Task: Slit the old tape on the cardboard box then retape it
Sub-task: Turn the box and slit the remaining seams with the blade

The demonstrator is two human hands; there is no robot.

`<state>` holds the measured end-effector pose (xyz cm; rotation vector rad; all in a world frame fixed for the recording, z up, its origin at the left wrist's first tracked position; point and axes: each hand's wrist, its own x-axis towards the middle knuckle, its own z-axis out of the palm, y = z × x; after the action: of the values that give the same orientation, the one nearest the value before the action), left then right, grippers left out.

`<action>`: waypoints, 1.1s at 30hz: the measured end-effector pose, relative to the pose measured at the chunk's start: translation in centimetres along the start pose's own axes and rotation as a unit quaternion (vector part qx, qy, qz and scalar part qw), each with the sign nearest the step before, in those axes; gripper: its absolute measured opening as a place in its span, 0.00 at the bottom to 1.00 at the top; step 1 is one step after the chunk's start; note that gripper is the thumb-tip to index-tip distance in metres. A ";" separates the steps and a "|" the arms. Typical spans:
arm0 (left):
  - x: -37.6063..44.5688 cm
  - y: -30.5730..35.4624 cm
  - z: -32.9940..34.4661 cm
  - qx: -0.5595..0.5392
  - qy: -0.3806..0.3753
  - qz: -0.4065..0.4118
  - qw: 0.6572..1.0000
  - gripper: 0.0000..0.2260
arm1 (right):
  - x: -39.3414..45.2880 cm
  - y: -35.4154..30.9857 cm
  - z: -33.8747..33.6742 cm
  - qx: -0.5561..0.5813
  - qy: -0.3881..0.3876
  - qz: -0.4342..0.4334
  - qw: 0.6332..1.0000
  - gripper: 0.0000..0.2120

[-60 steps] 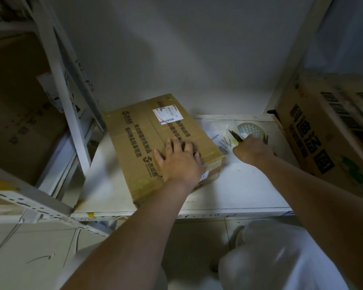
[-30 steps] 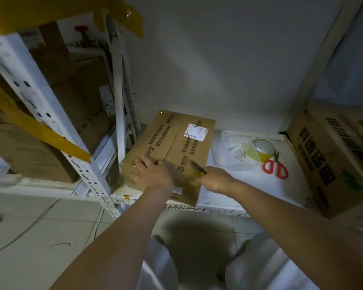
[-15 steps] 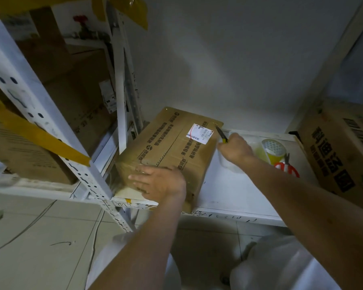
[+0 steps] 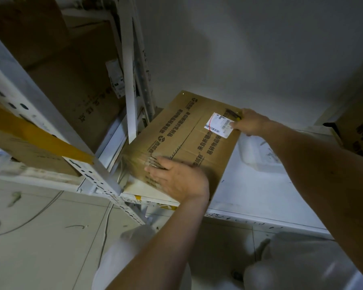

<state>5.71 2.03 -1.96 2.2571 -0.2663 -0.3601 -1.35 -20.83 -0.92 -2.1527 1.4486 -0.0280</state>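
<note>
Shifting since 0.5 s ago: right hand has gone from the box's far-right edge, by the label, onto the far end of the box top, w/ the knife tip now on the cardboard just beyond the label. Blade is blurred; exact contact w/ the tape seam cannot be told. Right fingers are curled round the knife handle.

Left hand remains on the near-left corner of the box, fingers straight and slightly spread, pressing down over the taped edge.

Box location: flat on the white shelf, left end, tight beside the rack upright, near edge close to the shelf lip. Centre seam runs near-to-far between the two hands.

Other items: a pale tray lies on the shelf right of the box; a second carton stands at far right.

Meaning for task: judged as start of the slit step. Knife looks set at the seam's far end, so a pull toward the near end is likely next. Tape appears uncut; retaping not yet begun. Risk: left hand lies close to the seam's near end, i.e. in the blade path.
</note>
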 end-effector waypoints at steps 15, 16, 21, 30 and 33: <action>4.8 -1.1 -5.4 0.163 -0.067 0.058 0.983 0.29 | -6.5 0.7 0.7 -0.033 0.048 0.083 0.995 0.33; 4.4 -1.1 -5.5 0.176 -0.069 0.054 0.981 0.29 | -7.1 1.0 0.9 -0.032 0.058 0.081 0.994 0.30; 1.8 -0.9 -5.5 0.202 -0.069 0.053 0.975 0.25 | -10.1 1.6 1.2 -0.031 0.052 0.075 0.995 0.16; -1.5 -1.8 -4.8 0.258 -0.102 0.087 0.957 0.31 | -15.2 2.7 1.1 0.001 0.031 0.098 0.995 0.11; -2.1 -2.5 -4.0 0.268 -0.134 0.136 0.944 0.32 | -16.2 3.0 1.3 0.023 0.035 0.110 0.993 0.11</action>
<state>5.29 7.12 -1.03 2.6465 -0.9028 -0.4903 -10.35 -7.06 1.09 -1.9619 1.7004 -0.0575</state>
